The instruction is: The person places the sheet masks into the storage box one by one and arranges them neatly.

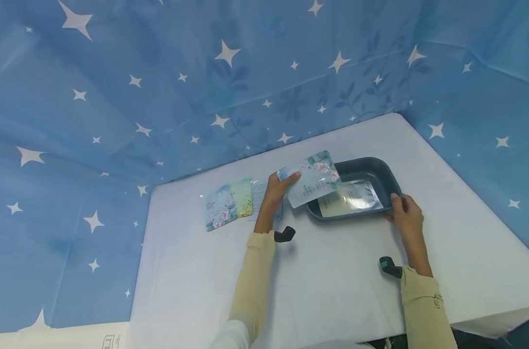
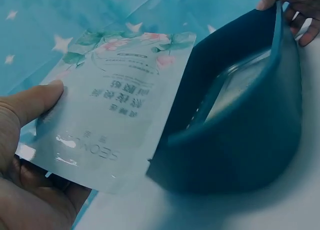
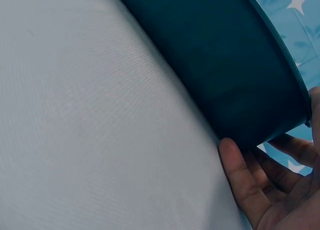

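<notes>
My left hand (image 1: 274, 193) pinches a pale blue face mask packet (image 1: 312, 179), printed with pink flowers and green leaves, thumb on its front face. The packet is tilted over the left end of a dark blue-green rectangular basin (image 1: 391, 182). Inside the basin lies a shiny silver-and-cream packet (image 1: 351, 198). At the basin's right near corner my right hand (image 1: 407, 217) holds it, thumb on the rim and fingers against the outside wall. In the left wrist view, the held packet (image 2: 110, 109) partly covers the basin's near end.
On the white-covered table (image 1: 186, 281), left of my left forearm, lie a blue flowered packet (image 1: 220, 206) and a green one (image 1: 241, 196), overlapping. Another pale packet (image 1: 258, 191) is partly hidden behind my left hand. A blue star-patterned curtain (image 1: 181, 97) borders the table's far side.
</notes>
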`<state>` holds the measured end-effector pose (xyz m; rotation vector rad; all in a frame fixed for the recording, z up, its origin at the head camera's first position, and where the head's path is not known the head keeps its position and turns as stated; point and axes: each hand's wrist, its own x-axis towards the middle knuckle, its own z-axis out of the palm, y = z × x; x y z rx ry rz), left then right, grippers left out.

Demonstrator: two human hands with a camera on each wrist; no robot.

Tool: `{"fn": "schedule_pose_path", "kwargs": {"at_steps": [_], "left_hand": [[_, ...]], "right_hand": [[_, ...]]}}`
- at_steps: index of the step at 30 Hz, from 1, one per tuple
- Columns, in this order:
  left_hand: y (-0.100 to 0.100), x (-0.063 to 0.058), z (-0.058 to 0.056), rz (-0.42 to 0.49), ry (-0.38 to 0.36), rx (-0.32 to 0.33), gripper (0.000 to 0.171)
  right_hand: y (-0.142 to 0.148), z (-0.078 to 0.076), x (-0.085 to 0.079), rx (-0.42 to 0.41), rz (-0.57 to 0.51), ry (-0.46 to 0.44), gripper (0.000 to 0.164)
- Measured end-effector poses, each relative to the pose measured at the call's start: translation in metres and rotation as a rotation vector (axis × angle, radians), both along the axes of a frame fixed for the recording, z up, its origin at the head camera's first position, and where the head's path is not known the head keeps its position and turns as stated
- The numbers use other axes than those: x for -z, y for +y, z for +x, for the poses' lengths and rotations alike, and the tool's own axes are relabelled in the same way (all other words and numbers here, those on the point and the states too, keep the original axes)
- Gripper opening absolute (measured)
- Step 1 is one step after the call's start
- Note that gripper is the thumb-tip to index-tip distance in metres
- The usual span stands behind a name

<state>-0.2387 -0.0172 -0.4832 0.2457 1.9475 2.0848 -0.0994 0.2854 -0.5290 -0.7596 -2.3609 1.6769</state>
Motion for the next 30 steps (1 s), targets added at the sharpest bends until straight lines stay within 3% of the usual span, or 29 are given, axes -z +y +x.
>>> {"fn": "schedule_pose_path", "kwargs": {"at_steps": [8, 15, 23, 30], "left_hand": [[0.038, -0.009, -0.018, -0.122, 0.121, 0.110, 0.029], [0.061, -0.010, -0.020, -0.262, 0.214, 0.145, 0.027], [0.079, -0.008, -0.019, -0.524, 0.333, 0.179, 0.024], [0.088, -0.002, -0.018, -0.693, 0.441, 0.213, 0.023]], "right_hand": [[0.000, -0.001, 0.002, 0.001, -0.005, 0.006, 0.069], [0.000, 0.001, 0.001, -0.004, 0.006, 0.019, 0.067], [0.000, 0.001, 0.001, 0.007, -0.004, 0.006, 0.067], [0.000, 0.001, 0.001, 0.015, -0.004, -0.001, 0.070]]}}
